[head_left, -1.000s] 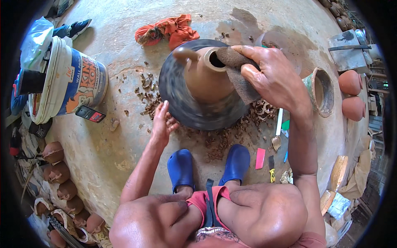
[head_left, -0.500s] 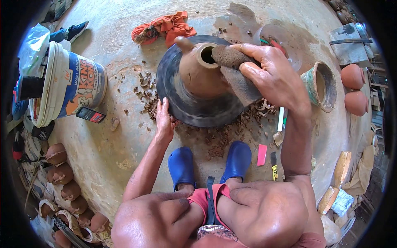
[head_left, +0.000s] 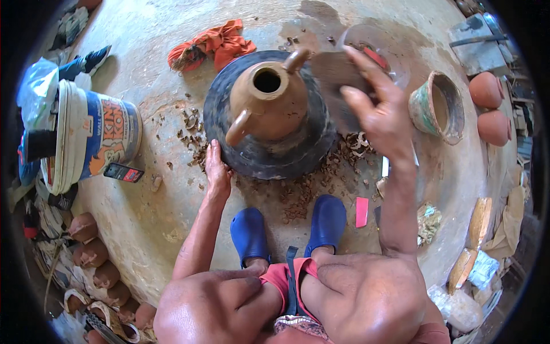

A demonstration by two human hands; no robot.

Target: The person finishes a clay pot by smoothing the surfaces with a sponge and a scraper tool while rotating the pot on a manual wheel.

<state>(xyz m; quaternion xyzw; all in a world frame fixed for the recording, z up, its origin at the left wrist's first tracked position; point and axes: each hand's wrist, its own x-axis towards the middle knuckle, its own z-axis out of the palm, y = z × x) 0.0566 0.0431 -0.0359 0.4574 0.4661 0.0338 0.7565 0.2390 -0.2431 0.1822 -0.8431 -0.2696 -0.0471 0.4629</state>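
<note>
A brown clay pot (head_left: 270, 114) with a round open mouth stands upright on the dark potter's wheel (head_left: 252, 160). Two stubby clay projections stick out from its sides, one toward the near left and one toward the far right. At the wheel's near-left rim, my left hand (head_left: 218, 179) holds the edge, with part of its fingers hidden beneath. My right hand (head_left: 385, 117) is right of the pot, apart from it, thumb and forefinger spread along a limp brown cloth (head_left: 333, 77). Motion smears the cloth, which hangs over the wheel's right side.
Clay shavings (head_left: 298, 200) litter the floor around the wheel. An orange cloth (head_left: 220, 46) lies beyond it. At left are a paint bucket (head_left: 117, 129) and a phone (head_left: 124, 172); at right, a clay-smeared container (head_left: 424, 109) and two red pots (head_left: 494, 127). Several pots (head_left: 91, 252) line the lower left.
The pot has turned on the wheel, bringing one projection to the near left. My right hand has drawn the cloth off the pot to the right. My left hand stays at the rim.
</note>
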